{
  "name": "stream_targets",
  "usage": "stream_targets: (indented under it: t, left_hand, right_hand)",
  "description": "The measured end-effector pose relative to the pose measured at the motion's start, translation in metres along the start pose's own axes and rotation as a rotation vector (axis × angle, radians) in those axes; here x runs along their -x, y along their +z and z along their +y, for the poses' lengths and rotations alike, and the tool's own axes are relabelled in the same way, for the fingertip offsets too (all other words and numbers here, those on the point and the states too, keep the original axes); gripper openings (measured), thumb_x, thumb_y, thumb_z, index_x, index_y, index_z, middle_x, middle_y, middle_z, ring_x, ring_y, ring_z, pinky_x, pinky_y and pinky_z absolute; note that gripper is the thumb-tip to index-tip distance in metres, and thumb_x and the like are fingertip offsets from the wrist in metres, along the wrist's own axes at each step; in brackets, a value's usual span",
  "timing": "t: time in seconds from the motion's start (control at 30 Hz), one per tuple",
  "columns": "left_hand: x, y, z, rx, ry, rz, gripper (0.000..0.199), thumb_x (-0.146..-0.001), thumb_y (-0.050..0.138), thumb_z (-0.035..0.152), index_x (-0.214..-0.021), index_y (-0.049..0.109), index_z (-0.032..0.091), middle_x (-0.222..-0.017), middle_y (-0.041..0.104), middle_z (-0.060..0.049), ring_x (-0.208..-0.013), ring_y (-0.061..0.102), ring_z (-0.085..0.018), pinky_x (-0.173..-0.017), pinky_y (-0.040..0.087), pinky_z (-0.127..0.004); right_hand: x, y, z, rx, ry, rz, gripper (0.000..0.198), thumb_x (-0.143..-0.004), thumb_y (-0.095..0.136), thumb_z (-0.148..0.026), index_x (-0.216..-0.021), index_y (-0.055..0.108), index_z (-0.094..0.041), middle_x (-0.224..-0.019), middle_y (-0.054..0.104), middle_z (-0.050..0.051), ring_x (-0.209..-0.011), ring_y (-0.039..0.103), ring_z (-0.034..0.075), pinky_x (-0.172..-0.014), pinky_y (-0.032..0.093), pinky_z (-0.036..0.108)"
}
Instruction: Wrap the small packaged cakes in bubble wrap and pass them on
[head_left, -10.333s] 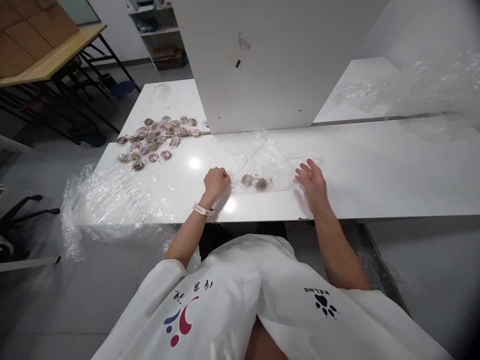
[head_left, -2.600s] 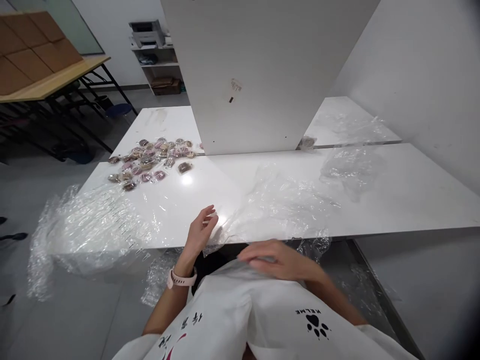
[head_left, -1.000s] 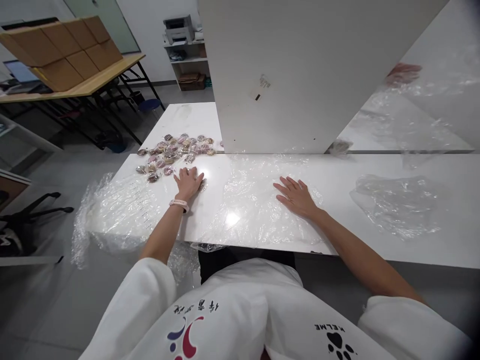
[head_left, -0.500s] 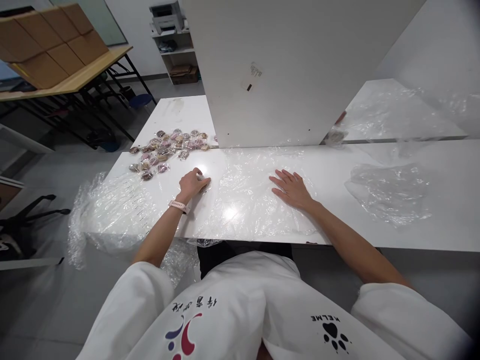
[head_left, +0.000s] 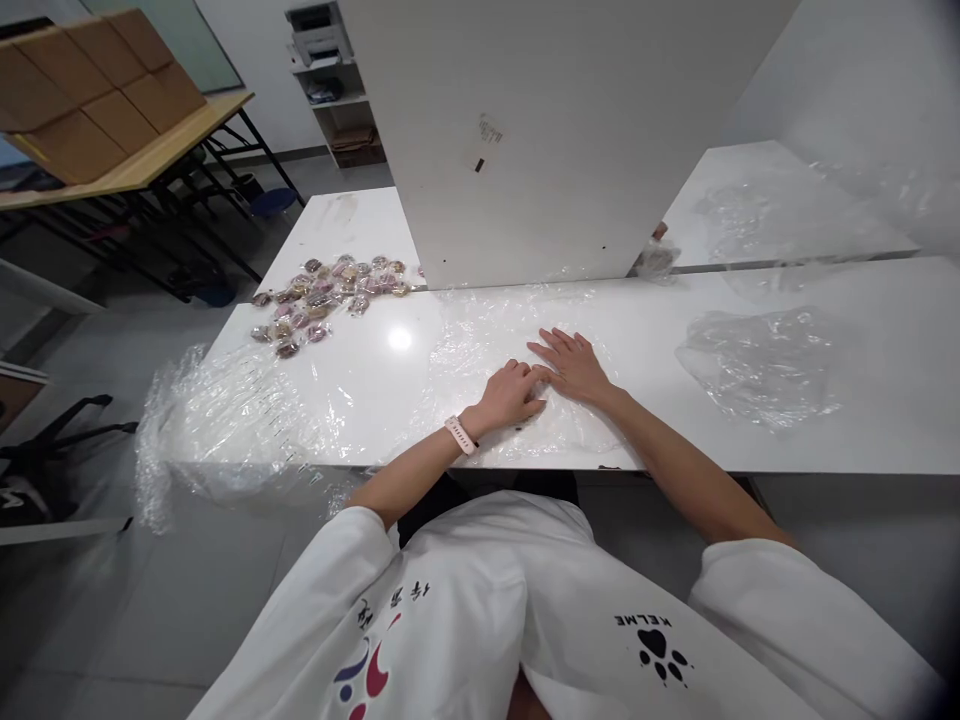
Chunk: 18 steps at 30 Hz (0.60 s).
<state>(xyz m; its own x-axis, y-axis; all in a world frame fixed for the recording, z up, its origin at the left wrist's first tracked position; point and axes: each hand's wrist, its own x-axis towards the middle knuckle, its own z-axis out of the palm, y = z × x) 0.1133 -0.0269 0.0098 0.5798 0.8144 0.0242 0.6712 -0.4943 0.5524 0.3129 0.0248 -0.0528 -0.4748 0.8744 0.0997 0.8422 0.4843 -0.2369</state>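
Observation:
A clear plastic sheet [head_left: 480, 340] lies spread on the white table in front of me. My right hand [head_left: 576, 366] rests flat on it with the fingers spread. My left hand [head_left: 510, 396], a pale band at its wrist, is over the sheet beside the right hand, their fingertips almost touching. Its fingers are curled closed; a small dark spot shows beneath them, but what they hold, if anything, is hidden. Several small round items in clear wrappers [head_left: 319, 298], brown, pink and tan, lie in a loose cluster at the table's left.
A pile of clear plastic bags [head_left: 232, 410] hangs over the table's left front edge. More crumpled clear plastic [head_left: 761, 362] lies to the right. A tall white panel [head_left: 555, 140] rises behind the sheet. Cardboard boxes [head_left: 97, 100] stand on a wooden table at far left.
My left hand has moved right, from the sheet's left side across to beside my right hand. The right hand stays spread on the sheet. The view has shifted slightly.

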Motion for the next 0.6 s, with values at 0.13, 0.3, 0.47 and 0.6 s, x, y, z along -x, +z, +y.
stream_targets:
  t: [0.13,0.3,0.47,0.6]
  left_hand:
    - [0.014,0.008,-0.007,-0.2,0.036,0.112,0.056,-0.092,0.059,0.049,-0.139,0.047,0.022,-0.153,0.04,-0.018,-0.142,0.033,-0.038,-0.111,0.031,-0.058]
    - [0.09,-0.017,-0.014,-0.218,-0.009,0.104,0.069,-0.093,0.054,0.056,-0.151,0.033,0.026,-0.162,0.028,-0.014,-0.151,0.021,-0.033,-0.119,0.025,-0.054]
    - [0.162,-0.006,-0.027,-0.302,-0.042,0.005,0.083,-0.084,0.072,0.044,-0.153,0.029,0.028,-0.164,0.024,-0.014,-0.152,0.018,-0.036,-0.121,0.018,-0.062]
    - [0.18,0.005,-0.038,-0.322,-0.051,0.054,0.069,-0.091,0.061,0.025,-0.152,0.03,0.029,-0.162,0.031,-0.011,-0.152,0.021,-0.029,-0.122,0.021,-0.058]
  right_hand:
    - [-0.001,-0.003,0.0,-0.043,-0.005,0.022,0.057,-0.102,0.02,-0.053,-0.151,0.041,-0.035,-0.162,0.032,0.0,-0.15,0.023,0.027,-0.121,0.017,0.055]
    - [0.01,-0.022,-0.015,-0.14,0.072,0.249,0.055,-0.102,0.026,-0.048,-0.143,0.052,-0.024,-0.155,0.043,0.007,-0.145,0.033,0.027,-0.118,0.026,0.051]
    - [0.046,-0.04,-0.064,-0.21,-0.205,0.113,0.049,-0.095,0.047,-0.059,-0.128,0.063,-0.026,-0.14,0.057,0.008,-0.131,0.048,0.03,-0.107,0.041,0.05]
    - [0.063,-0.032,-0.099,-0.147,-0.136,0.101,0.053,-0.091,0.059,-0.054,-0.134,0.056,-0.024,-0.14,0.054,0.014,-0.12,0.054,0.035,-0.095,0.05,0.054]
